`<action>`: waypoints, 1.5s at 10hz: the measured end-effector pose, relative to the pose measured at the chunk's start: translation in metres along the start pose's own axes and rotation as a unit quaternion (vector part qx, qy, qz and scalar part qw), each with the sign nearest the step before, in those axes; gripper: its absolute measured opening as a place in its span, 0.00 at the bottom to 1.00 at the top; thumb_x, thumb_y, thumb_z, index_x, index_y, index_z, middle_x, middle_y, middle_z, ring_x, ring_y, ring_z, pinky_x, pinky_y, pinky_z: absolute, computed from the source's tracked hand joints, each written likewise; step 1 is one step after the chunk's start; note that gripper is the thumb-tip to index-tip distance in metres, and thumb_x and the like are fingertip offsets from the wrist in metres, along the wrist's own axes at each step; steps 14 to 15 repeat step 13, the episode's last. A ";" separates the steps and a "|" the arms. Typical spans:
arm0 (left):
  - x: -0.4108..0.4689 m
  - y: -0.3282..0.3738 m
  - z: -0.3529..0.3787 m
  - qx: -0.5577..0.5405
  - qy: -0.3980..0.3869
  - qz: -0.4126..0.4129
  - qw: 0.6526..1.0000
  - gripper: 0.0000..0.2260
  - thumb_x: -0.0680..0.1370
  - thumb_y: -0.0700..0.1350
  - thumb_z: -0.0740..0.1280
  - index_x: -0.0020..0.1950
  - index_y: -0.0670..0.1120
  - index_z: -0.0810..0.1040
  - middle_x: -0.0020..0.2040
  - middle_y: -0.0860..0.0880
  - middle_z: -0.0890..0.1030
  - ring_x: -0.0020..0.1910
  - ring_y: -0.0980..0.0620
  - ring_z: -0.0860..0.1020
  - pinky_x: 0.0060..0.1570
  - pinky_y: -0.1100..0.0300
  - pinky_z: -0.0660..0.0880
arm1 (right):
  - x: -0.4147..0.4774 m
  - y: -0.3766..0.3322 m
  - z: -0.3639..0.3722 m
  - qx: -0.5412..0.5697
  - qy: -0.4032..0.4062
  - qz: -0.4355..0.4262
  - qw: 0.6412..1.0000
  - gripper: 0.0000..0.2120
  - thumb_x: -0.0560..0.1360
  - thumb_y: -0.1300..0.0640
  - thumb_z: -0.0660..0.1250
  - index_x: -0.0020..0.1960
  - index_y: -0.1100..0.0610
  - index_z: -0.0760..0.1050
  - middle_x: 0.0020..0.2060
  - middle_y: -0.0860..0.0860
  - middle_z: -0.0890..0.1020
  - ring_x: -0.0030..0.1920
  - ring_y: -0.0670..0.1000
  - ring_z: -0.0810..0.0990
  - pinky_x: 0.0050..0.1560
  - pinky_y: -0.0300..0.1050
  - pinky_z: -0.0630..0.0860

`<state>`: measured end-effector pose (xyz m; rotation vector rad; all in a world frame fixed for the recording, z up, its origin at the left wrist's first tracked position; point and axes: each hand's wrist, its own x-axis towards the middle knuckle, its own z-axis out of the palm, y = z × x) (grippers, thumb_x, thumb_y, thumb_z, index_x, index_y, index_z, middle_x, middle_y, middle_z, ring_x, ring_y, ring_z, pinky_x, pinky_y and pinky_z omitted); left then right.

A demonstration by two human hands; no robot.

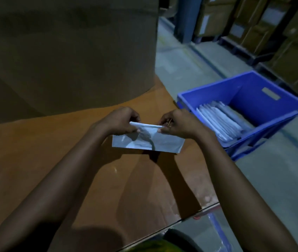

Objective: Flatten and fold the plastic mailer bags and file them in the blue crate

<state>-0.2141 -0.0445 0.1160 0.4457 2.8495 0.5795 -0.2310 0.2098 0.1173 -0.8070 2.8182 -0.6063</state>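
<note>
Mailer (162, 143) at centre frame, already flat and folded down to a narrow strip, held just above the brown board (53, 151). Both hands are on its top edge: left hand (120, 120) pinches the left end, right hand (177, 124) pinches the right end, fingers curled over, thumbs toward the camera, both forearms reaching in from the bottom of the frame. Looks like one more fold or a final crease, then filing. To the right sits the crate (244, 84), a row of finished bags (221, 122) standing in its near half, the far half bare. So several done, this one close; whether more wait, I cannot tell
</note>
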 end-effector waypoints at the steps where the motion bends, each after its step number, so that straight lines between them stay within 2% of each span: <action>1: 0.034 0.038 -0.014 0.026 0.013 0.071 0.997 0.06 0.75 0.47 0.77 0.50 0.47 0.85 0.44 0.49 0.84 0.45 0.48 0.79 0.43 0.51 0.76 | -0.017 0.015 -0.018 -0.007 0.050 0.043 0.998 0.13 0.74 0.42 0.76 0.55 0.46 0.85 0.47 0.45 0.85 0.48 0.47 0.81 0.43 0.46 0.76; 2: 0.078 0.076 -0.024 0.042 0.009 0.125 0.991 0.07 0.76 0.45 0.76 0.52 0.45 0.85 0.46 0.46 0.83 0.46 0.46 0.79 0.41 0.53 0.72 | -0.034 0.042 -0.043 -0.002 0.085 0.102 0.991 0.12 0.74 0.40 0.75 0.52 0.46 0.85 0.41 0.45 0.83 0.46 0.49 0.82 0.43 0.49 0.78; 3: 0.132 0.111 -0.029 0.052 0.045 0.185 0.980 0.10 0.76 0.47 0.76 0.56 0.48 0.85 0.52 0.46 0.83 0.52 0.45 0.79 0.45 0.54 0.70 | -0.045 0.079 -0.076 -0.023 0.126 0.148 0.981 0.10 0.75 0.43 0.75 0.52 0.47 0.86 0.45 0.46 0.87 0.48 0.51 0.84 0.45 0.52 0.80; 4: 0.198 0.149 -0.024 0.084 0.104 0.237 0.962 0.11 0.76 0.48 0.75 0.58 0.51 0.84 0.54 0.47 0.83 0.58 0.44 0.78 0.55 0.50 0.69 | -0.050 0.126 -0.110 -0.059 0.174 0.203 0.962 0.09 0.76 0.45 0.73 0.55 0.45 0.85 0.51 0.47 0.87 0.54 0.56 0.83 0.48 0.52 0.79; 5: 0.264 0.193 -0.010 0.129 0.155 0.276 0.940 0.11 0.76 0.48 0.71 0.58 0.52 0.84 0.53 0.47 0.81 0.59 0.42 0.75 0.55 0.50 0.63 | -0.048 0.183 -0.140 -0.100 0.226 0.233 0.941 0.10 0.77 0.48 0.71 0.57 0.46 0.84 0.54 0.50 0.85 0.57 0.59 0.81 0.48 0.52 0.76; 6: 0.328 0.228 0.011 0.159 0.200 0.303 0.918 0.12 0.74 0.49 0.64 0.53 0.51 0.84 0.49 0.45 0.80 0.55 0.40 0.76 0.52 0.49 0.66 | -0.042 0.246 -0.159 -0.147 0.245 0.257 0.923 0.10 0.78 0.50 0.70 0.58 0.48 0.84 0.56 0.52 0.84 0.58 0.61 0.80 0.49 0.52 0.76; 8: 0.428 0.259 0.076 0.216 0.128 0.349 0.903 0.08 0.73 0.41 0.73 0.51 0.48 0.84 0.48 0.43 0.81 0.52 0.40 0.77 0.47 0.48 0.68 | -0.021 0.353 -0.146 -0.175 0.182 0.285 0.925 0.10 0.75 0.53 0.70 0.53 0.51 0.86 0.49 0.55 0.85 0.53 0.63 0.82 0.43 0.53 0.79; 9: 0.462 0.256 0.114 0.222 0.101 0.359 0.901 0.05 0.72 0.41 0.71 0.46 0.48 0.84 0.41 0.45 0.81 0.47 0.40 0.79 0.42 0.49 0.71 | -0.006 0.381 -0.123 -0.191 0.130 0.322 0.918 0.07 0.75 0.55 0.69 0.50 0.54 0.84 0.45 0.55 0.84 0.48 0.62 0.82 0.39 0.49 0.73; 10: 0.489 0.246 0.152 0.206 0.086 0.365 0.904 0.04 0.71 0.43 0.70 0.43 0.48 0.84 0.37 0.45 0.81 0.43 0.39 0.79 0.40 0.50 0.72 | 0.011 0.398 -0.099 -0.161 0.060 0.348 0.922 0.10 0.77 0.55 0.68 0.56 0.54 0.83 0.52 0.57 0.84 0.54 0.62 0.82 0.45 0.49 0.73; 11: 0.503 0.237 0.179 0.210 0.044 0.332 0.919 0.03 0.73 0.41 0.76 0.45 0.48 0.86 0.41 0.45 0.82 0.47 0.39 0.79 0.42 0.50 0.70 | 0.025 0.410 -0.080 -0.136 -0.001 0.351 0.926 0.15 0.80 0.55 0.64 0.66 0.53 0.79 0.61 0.58 0.81 0.61 0.62 0.80 0.57 0.53 0.76; 12: 0.510 0.226 0.200 0.232 -0.020 0.289 0.929 0.07 0.76 0.41 0.74 0.52 0.50 0.86 0.50 0.46 0.82 0.57 0.41 0.76 0.49 0.49 0.66 | 0.031 0.422 -0.063 -0.074 -0.074 0.364 0.926 0.18 0.81 0.56 0.65 0.70 0.54 0.77 0.66 0.58 0.78 0.66 0.62 0.78 0.63 0.55 0.75; 13: 0.510 0.222 0.210 0.236 -0.035 0.283 0.929 0.09 0.76 0.42 0.73 0.55 0.51 0.84 0.54 0.47 0.81 0.60 0.42 0.73 0.53 0.51 0.64 | 0.035 0.435 -0.055 0.006 -0.135 0.378 0.916 0.19 0.80 0.53 0.66 0.69 0.56 0.77 0.68 0.58 0.78 0.65 0.62 0.78 0.62 0.53 0.78; 15: 0.510 0.222 0.210 0.236 -0.035 0.283 0.929 0.09 0.76 0.42 0.73 0.55 0.51 0.84 0.54 0.47 0.81 0.60 0.42 0.73 0.53 0.51 0.64 | 0.035 0.435 -0.055 0.006 -0.135 0.378 0.916 0.19 0.80 0.53 0.66 0.69 0.56 0.77 0.68 0.58 0.78 0.65 0.62 0.78 0.62 0.53 0.78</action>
